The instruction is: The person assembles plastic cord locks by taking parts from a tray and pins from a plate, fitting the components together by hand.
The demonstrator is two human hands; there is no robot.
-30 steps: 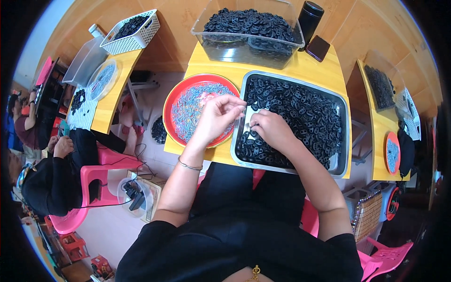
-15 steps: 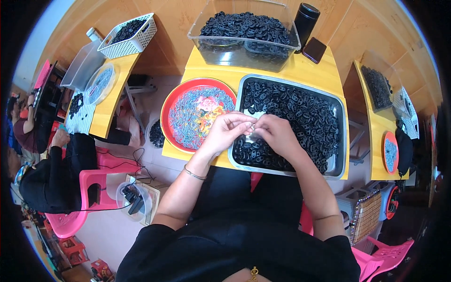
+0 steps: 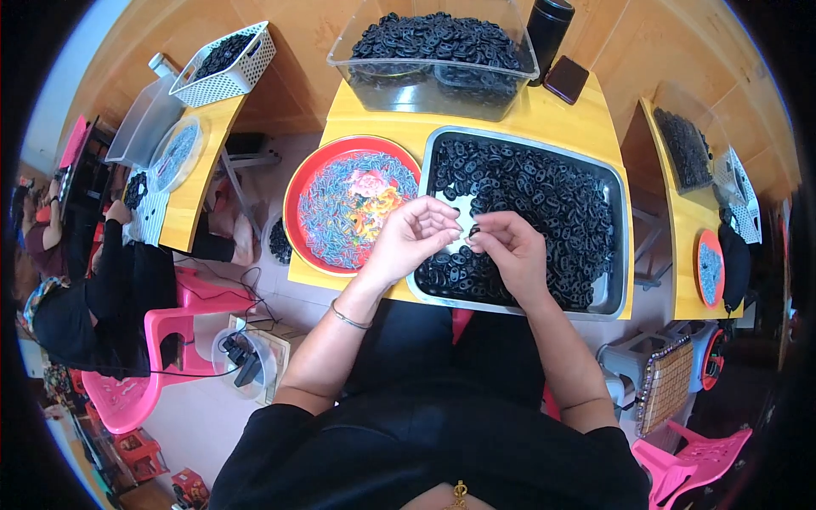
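My left hand (image 3: 418, 236) is above the near left part of a metal tray (image 3: 627, 255), thumb and forefinger pinched together. Whatever is between those fingertips is too small to make out. Just to its right, my right hand (image 3: 513, 255) pinches a small black oval piece (image 3: 474, 230) between thumb and fingers. A narrow gap separates the two hands. Loose black oval pieces with holes (image 3: 552, 204) fill most of the tray, with bare metal showing at its left. Beside it lies a red round tray (image 3: 295, 223) with many small thin grey-blue pieces (image 3: 327, 204) over a flower pattern.
A clear plastic bin (image 3: 399, 95) full of black pieces stands at the back of the yellow table (image 3: 586, 119), beside a black canister (image 3: 548, 38) and a dark flat case (image 3: 567, 81). At left, a person in black sits on a pink chair (image 3: 157, 361) at another table (image 3: 200, 170).
My hands have drawn apart from where they met, the right one showing a black oval piece. The person at left has moved an arm.
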